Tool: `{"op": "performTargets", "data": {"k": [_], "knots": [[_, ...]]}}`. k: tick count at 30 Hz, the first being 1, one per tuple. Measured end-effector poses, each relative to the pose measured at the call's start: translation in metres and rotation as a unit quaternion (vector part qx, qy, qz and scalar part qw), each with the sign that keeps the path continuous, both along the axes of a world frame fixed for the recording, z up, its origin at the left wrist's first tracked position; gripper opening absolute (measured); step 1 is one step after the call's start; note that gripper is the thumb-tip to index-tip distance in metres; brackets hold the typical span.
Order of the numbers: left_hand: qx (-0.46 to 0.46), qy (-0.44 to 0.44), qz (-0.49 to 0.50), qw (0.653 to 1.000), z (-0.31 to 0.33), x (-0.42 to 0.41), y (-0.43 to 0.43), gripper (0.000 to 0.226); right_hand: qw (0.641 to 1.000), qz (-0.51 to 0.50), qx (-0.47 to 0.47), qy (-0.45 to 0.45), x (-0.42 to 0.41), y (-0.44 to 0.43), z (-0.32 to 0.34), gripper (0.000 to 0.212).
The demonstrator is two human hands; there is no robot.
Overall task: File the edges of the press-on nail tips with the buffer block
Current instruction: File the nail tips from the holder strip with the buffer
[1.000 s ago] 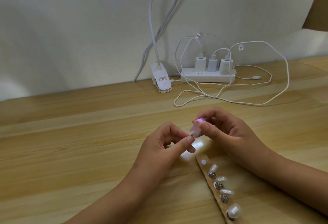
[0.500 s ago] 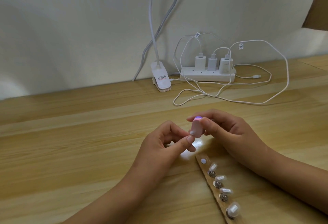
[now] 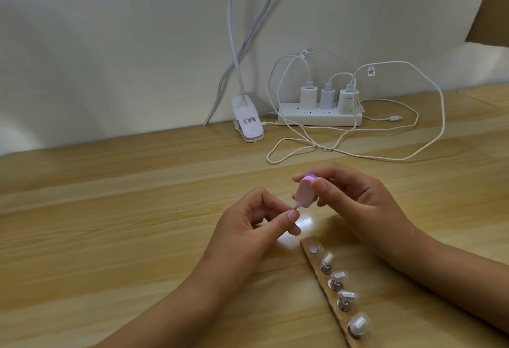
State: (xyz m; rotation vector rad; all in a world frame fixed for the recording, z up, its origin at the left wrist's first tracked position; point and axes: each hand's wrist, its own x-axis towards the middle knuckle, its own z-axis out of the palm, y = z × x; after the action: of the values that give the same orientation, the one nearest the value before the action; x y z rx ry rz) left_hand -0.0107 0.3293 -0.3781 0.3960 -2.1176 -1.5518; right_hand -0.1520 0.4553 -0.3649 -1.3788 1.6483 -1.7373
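The nail tip (image 3: 296, 205) sits pinched between thumb and forefinger of the left hand (image 3: 253, 226), just above the table (image 3: 110, 237) near the middle of the view; it is too small to read its shape. The buffer block (image 3: 304, 192) is gripped in the curled fingers of the right hand (image 3: 349, 196); its long axis runs from 1 o'clock down to 7 o'clock, and its lower end appears to meet the tip. From the left hand's fingertips the block lies at 1 o'clock; from the right hand the tip lies at 8 o'clock, so the stroke probably turns on that lower end rubbing along the tip's edge (the left hand looks to be the steadying one).

Counted: one block; one tip in hand; four more tips (image 3: 340, 275) standing on a wooden strip (image 3: 309, 243) at 5 o'clock from the hands; one vacant spot at the strip's near-hand end, marked by a pale dot (image 3: 313, 250). At 12 o'clock, against the wall, lie a power strip (image 3: 319, 119) with three chargers and a clip lamp (image 3: 248, 124).
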Motion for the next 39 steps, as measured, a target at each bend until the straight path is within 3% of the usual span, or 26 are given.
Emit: {"op": "performTargets", "data": {"k": [39], "knots": [[0.024, -0.002, 0.009, 1.0, 0.0058, 0.0027, 0.0037, 0.012, 1.0, 0.013, -0.018, -0.006, -0.0028, -0.0031, -0.0039, 0.016]]}}
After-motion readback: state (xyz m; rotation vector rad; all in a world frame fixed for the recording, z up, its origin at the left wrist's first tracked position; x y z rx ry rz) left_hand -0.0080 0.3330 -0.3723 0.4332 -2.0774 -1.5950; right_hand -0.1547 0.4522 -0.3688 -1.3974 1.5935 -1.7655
